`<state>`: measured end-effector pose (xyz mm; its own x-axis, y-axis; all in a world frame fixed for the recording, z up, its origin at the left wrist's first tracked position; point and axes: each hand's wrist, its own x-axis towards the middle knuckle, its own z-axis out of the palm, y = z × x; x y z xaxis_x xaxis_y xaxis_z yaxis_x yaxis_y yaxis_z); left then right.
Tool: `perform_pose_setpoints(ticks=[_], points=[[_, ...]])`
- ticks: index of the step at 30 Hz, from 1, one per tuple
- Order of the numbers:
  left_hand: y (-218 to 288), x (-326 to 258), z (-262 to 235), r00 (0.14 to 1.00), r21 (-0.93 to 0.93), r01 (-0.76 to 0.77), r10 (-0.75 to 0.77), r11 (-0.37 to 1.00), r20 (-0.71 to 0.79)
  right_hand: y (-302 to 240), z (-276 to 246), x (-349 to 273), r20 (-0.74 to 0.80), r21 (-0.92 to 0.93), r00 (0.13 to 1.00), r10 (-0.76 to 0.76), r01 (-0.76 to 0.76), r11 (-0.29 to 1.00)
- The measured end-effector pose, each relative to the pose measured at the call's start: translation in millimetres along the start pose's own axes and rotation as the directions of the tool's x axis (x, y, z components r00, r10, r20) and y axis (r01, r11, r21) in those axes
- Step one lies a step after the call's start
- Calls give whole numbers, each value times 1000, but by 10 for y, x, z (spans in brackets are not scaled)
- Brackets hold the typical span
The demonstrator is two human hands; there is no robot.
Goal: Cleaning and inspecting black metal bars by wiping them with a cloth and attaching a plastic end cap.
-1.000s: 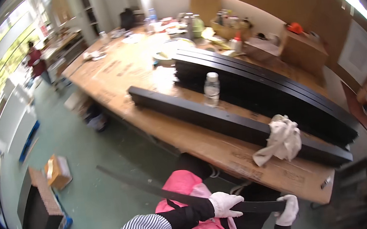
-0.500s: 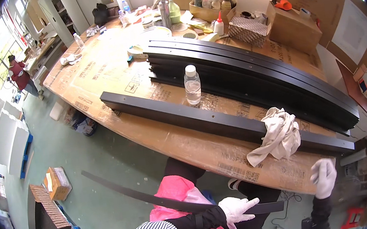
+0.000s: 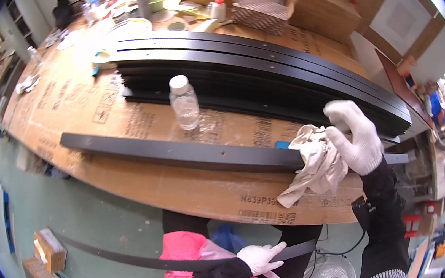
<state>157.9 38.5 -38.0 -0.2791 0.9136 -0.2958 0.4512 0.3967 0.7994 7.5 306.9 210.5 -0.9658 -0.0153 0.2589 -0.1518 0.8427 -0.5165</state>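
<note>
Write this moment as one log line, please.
left hand: holds thin black strip | right hand: on cloth rag | rag: over black bar

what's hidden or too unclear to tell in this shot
Head view:
- Right hand: palm and fingertips face away, so its grip on the cream rag is unseen.
- Black bar: right part covered by rag and hand.
- Thin black strip in the left hand: the far end blurs into the floor.
- Back of the table: items too small.
</note>
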Motion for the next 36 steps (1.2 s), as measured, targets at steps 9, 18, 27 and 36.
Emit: perform_pose_setpoints(ticks=[9,18,27,36], points=[[-127,236,-163,989,-35,29,-23,999,149,723,225,-411,383,-132,922,-55,113,985],[-244,388,27,977,-46,104,-93,994,191,782,113,558,330,-132,932,-147,200,971],[-32,405,-143,968,-26,33,-25,999,249,1005,1357,957,866,-408,463,189,434,804],[269,142,-137,993,12,-83,81,997,91,562,-521,346,250,300,944,213,-285,910]])
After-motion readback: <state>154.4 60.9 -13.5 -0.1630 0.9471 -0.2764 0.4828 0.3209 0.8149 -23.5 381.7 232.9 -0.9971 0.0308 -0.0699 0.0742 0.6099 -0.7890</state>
